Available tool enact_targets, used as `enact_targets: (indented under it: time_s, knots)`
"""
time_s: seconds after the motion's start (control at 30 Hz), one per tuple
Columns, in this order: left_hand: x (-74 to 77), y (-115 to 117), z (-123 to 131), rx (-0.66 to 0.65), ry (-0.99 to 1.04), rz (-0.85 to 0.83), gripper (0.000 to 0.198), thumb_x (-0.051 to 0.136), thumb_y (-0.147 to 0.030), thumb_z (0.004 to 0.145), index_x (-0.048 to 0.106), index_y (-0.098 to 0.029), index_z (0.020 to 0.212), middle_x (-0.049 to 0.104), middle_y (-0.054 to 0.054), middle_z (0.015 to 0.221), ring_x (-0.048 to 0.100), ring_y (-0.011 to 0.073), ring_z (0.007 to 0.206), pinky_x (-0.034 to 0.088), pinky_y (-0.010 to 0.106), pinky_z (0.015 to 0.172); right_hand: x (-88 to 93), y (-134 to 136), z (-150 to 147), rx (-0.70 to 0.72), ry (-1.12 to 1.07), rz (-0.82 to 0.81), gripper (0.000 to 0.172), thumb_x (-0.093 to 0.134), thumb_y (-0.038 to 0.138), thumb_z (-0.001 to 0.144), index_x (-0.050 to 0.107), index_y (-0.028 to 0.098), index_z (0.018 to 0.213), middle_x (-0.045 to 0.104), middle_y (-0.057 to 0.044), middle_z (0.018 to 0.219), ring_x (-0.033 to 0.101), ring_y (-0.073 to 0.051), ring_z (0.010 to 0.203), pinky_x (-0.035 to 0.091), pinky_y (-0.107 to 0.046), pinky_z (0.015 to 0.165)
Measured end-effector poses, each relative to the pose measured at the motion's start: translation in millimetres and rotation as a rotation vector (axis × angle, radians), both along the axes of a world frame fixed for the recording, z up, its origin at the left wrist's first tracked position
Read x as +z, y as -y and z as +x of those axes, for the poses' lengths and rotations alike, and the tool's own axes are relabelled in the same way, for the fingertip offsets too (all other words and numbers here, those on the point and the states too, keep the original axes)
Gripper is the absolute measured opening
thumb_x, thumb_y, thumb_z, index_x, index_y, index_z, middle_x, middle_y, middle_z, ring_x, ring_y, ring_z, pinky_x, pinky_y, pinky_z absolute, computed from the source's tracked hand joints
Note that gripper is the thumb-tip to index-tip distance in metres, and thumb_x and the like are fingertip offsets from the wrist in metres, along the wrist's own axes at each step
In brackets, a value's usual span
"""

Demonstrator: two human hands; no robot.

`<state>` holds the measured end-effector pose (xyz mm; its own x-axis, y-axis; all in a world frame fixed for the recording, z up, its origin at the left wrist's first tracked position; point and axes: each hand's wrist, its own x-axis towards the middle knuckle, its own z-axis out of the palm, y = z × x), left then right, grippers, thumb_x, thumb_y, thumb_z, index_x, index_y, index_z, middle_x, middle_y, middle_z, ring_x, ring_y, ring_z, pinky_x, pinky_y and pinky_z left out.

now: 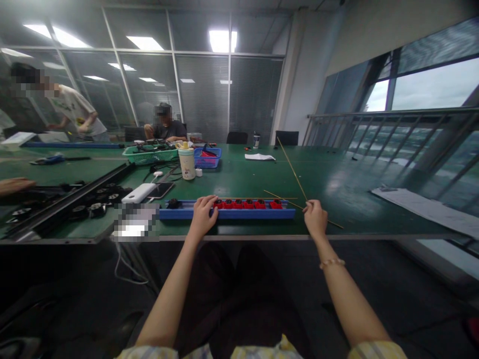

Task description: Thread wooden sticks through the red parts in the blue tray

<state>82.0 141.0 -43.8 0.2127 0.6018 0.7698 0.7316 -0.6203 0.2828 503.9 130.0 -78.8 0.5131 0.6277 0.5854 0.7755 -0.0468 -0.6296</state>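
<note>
A long blue channel rail (258,214) lies along the table's near edge. Several red blocks with dark round centres (249,204) sit in a row inside it, and a black round part (173,203) is at its left end. My left hand (204,214) is closed over the rail beside the leftmost red block; its fingertips are partly hidden. Just past the rail's right end, my right hand (315,218) pinches a thin yellowish rod (292,167) that slants up and away. Another thin rod (280,197) crosses behind the rail's right end and passes by my right hand.
Left of the rail lie a white power bank (138,193), a phone (163,190) and black rails (75,199) with round parts. Beyond stand a cup (187,163), a green basket (149,156) and a blue basket (207,158). Papers (430,209) lie right. Other people work at left.
</note>
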Motion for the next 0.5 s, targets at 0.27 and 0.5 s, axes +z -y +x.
enact_targets:
  time_s: [0.27, 0.5]
  knots:
    - [0.2, 0.3, -0.4, 0.002, -0.006, -0.006, 0.036, 0.049, -0.027, 0.091, 0.060, -0.025, 0.125, 0.062, 0.006, 0.125, 0.050, 0.0244, 0.118, 0.039, 0.046, 0.106, -3.9, -3.5, 6.0, -0.003, -0.006, -0.036, 0.031, 0.039, 0.028, 0.091, 0.067, 0.015, 0.096, 0.069, -0.009, 0.072, 0.058, -0.022, 0.068, 0.033, -0.029, 0.066]
    - [0.3, -0.3, -0.3, 0.010, -0.011, 0.004, 0.036, 0.049, -0.027, 0.091, 0.060, -0.024, 0.125, 0.062, 0.007, 0.125, 0.051, 0.0244, 0.117, 0.040, 0.045, 0.105, -5.8, -4.8, 5.0, -0.044, 0.062, -0.098, 0.030, 0.041, 0.027, 0.090, 0.068, 0.016, 0.090, 0.068, -0.011, 0.074, 0.055, -0.020, 0.065, 0.030, -0.029, 0.062]
